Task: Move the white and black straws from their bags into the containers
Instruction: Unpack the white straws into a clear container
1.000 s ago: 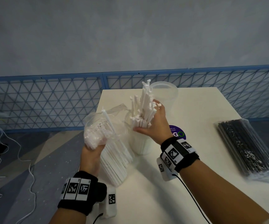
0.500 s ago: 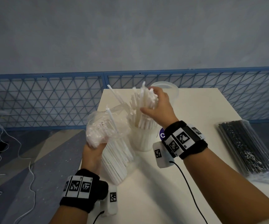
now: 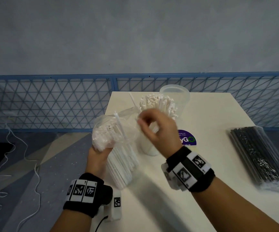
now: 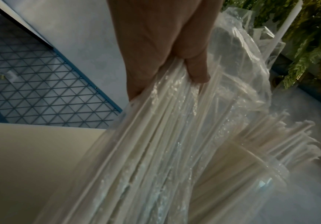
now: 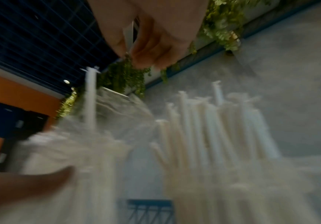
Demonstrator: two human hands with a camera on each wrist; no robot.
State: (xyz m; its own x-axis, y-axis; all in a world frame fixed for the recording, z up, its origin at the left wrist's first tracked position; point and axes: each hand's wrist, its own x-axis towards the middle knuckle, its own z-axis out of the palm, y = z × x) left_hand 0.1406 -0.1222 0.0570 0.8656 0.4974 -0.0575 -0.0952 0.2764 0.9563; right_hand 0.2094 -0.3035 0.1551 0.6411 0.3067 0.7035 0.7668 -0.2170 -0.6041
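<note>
in the head view, the left hand (image 3: 96, 158) grips the bag of white straws (image 3: 118, 148) from below, at about 7 o'clock from the table's middle, over the left edge of the white table (image 3: 210, 118). the bag stands tilted, its open mouth up, and one straw (image 3: 121, 127) sticks out higher than the others. the right hand (image 3: 158, 129) hovers at 3 o'clock of the bag mouth, in front of the near container (image 3: 149, 148), which is full of white straws (image 3: 158, 104) standing upright. its fingers are curled and blurred, and i cannot tell if they pinch something. a second container (image 3: 175, 96), clear, stands just behind at 12 o'clock. the bag of black straws (image 3: 259, 154) lies flat at 3 o'clock, near the right edge of the table, well apart from both hands. a purple sticker (image 3: 188, 139) is on the table beside the right wrist.

in the left wrist view, the left hand (image 4: 165, 45) is clamped on the bag (image 4: 155, 151), its fingers curled around the plastic and the straws inside. the straws of the container (image 4: 290, 136) show at 4 o'clock.

in the right wrist view, all is blurred. the right hand (image 5: 151, 37) has curled fingers, and thumb and finger seem close together at 12 o'clock, but what is between them i cannot tell. below, the white straws (image 5: 213, 121) stand upright, and the bag (image 5: 69, 151) is at 8 o'clock with one straw (image 5: 90, 98) standing out.
</note>
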